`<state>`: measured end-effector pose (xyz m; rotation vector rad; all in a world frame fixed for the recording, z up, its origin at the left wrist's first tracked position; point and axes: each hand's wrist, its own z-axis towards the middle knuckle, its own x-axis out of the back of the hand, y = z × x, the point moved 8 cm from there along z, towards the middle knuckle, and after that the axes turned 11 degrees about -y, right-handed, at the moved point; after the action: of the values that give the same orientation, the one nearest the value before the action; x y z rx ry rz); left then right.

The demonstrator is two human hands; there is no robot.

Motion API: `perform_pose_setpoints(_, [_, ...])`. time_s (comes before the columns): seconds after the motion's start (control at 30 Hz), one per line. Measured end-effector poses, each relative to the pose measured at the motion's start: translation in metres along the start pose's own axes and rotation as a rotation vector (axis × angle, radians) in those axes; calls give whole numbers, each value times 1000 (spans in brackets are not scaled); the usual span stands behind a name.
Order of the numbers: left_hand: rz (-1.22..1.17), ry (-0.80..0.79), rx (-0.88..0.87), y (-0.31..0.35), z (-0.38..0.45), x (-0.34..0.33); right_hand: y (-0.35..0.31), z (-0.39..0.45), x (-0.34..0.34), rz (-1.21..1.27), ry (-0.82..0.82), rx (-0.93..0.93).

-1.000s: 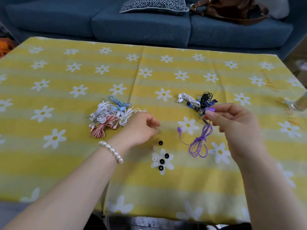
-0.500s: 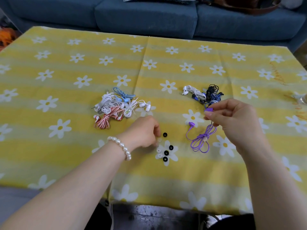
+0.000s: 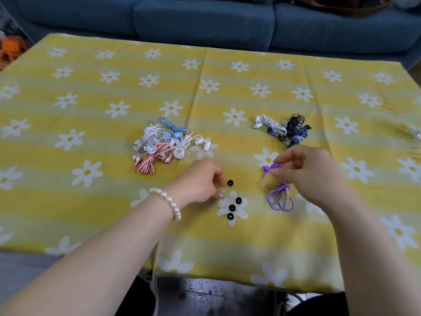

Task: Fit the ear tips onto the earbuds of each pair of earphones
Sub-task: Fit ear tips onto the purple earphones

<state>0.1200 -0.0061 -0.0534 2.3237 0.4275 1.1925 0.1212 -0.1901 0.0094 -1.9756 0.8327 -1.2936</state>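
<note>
purple earbud (image 3: 274, 166) lengthwise, tip leftward

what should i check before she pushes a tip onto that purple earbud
1. Purple earbud pinched in the right hand: ok.
2. Earbud nozzle facing the left hand: cannot tell, too small.
3. Left hand on a white ear tip: ok, fingertips touch it, not yet lifted.
4. Tip colour matches purple earphones: not ok, only white and black ear tips show.
5. Second purple earbud free: ok, it hangs beside the right hand.
6. Spare tips within reach on the tablecloth: ok.
</note>
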Motion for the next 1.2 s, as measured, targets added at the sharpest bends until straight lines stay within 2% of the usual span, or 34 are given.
perform_pose_setpoints(0.2, [8, 36, -23, 3, -1, 2, -3, 0, -5, 19, -13, 15])
perform_pose_setpoints(0.27, [-71, 69, -44, 4, -2, 7, -4, 1, -8, 65, -34, 26])
perform_pose_setpoints(0.37, [-496, 80, -132, 15, -10, 16, -11, -1, -15, 199, -116, 74])
perform_pose_setpoints(0.43, [-812, 33, -223, 29, -18, 18, -19, -4, -20, 320, -174, 122])
perform_pose_setpoints(0.5, [-941, 19, -288, 41, -25, 21, -26, -7, -22, 411, -199, 167])
perform_pose_setpoints(0.67, [-1020, 66, -333, 48, -29, 26, -33, -11, -14, 484, -141, 222])
perform_pose_setpoints(0.87, [-1192, 32, -328, 52, -29, 22, -36, -13, -8, 549, -109, 251])
perform_pose_setpoints(1.2, [-1280, 42, -309, 57, -30, 19, -37, -14, -4, 577, -87, 263])
